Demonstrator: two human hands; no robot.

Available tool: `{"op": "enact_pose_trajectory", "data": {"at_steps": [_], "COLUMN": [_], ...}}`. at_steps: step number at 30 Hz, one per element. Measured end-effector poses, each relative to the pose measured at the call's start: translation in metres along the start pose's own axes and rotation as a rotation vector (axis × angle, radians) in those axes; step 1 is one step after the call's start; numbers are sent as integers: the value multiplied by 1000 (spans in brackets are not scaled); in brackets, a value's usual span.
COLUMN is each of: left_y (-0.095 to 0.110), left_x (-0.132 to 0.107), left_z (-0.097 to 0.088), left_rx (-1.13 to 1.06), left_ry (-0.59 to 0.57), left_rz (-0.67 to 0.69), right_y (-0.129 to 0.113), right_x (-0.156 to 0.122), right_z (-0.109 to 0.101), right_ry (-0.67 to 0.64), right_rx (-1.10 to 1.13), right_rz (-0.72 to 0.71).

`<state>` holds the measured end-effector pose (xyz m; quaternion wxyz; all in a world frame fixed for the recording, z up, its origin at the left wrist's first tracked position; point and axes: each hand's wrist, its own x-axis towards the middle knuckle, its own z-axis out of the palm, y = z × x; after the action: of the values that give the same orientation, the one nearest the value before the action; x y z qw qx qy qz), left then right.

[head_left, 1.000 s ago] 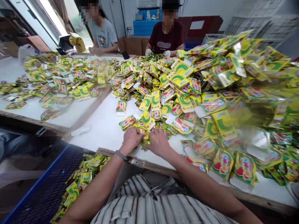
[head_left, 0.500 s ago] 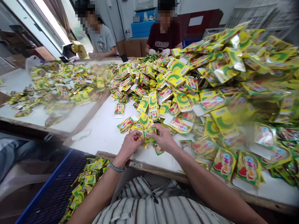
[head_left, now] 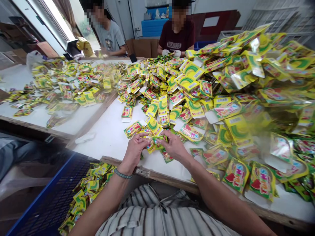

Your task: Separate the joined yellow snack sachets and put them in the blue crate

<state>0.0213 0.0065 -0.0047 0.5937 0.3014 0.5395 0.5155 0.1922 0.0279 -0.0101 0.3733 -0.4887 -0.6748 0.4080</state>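
Note:
My left hand (head_left: 134, 151) and my right hand (head_left: 173, 146) are raised just above the white table (head_left: 108, 137) near its front edge. Both pinch a small bunch of yellow-green sachets (head_left: 157, 142) held between them. A beaded bracelet sits on my left wrist. One loose sachet (head_left: 166, 156) lies on the table under my right hand. A big heap of the same yellow-green packets (head_left: 221, 85) rises to the right and behind.
A blue crate (head_left: 51, 196) holding packets (head_left: 86, 190) stands below the table edge at my left. A second table (head_left: 36, 114) on the left carries more packets. Two people sit at the far end; one in a maroon shirt (head_left: 177, 39) wears white gloves.
My hands have lifted off the table, where they pressed down on the packets, and now hold a small bunch between them. The view shifted slightly.

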Motion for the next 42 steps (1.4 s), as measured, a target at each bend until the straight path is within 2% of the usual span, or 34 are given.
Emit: {"op": "enact_pose_trajectory", "data": {"at_steps": [3,6,9,12,17,20,22,25,26,28,30,33,35,37,40,42], "left_y": [1,2,4,5,1,3,11,29,35,43,46,46,46,45,39,32], "left_x": [0,-1,-2,0,3,7,14,34,42,57,66,63,52,36,15,7], "left_z": [3,4,3,1,-1,-3,-7,-19,-24,-34,-43,-53,-55,-53,-41,-31], "left_rx": [128,105,41,94,226,339,492,915,1082,1361,1487,1477,1414,1308,999,741], "left_ry": [-3,-94,-160,-187,-141,-166,-108,188,266,288,216,200,212,166,-51,-179], "left_rz": [82,28,-49,-40,42,72,159,401,440,401,315,339,417,462,379,289], "right_y": [-1,-6,-10,-11,-4,-1,-1,-4,-5,-8,-9,-5,0,4,4,0], "right_x": [2,0,-4,-6,-4,-3,-3,-3,-3,-3,-3,0,3,7,11,11], "right_z": [-2,-1,3,6,10,11,11,11,10,9,6,3,0,-2,-3,-4], "right_ry": [-6,-80,-151,-172,-148,-219,-185,-72,-42,8,63,127,161,208,296,299], "right_rx": [24,28,-59,-115,181,173,115,107,94,45,1,8,59,148,264,244], "right_rz": [-54,-94,-22,29,108,125,142,162,156,137,126,132,126,106,57,17]}}
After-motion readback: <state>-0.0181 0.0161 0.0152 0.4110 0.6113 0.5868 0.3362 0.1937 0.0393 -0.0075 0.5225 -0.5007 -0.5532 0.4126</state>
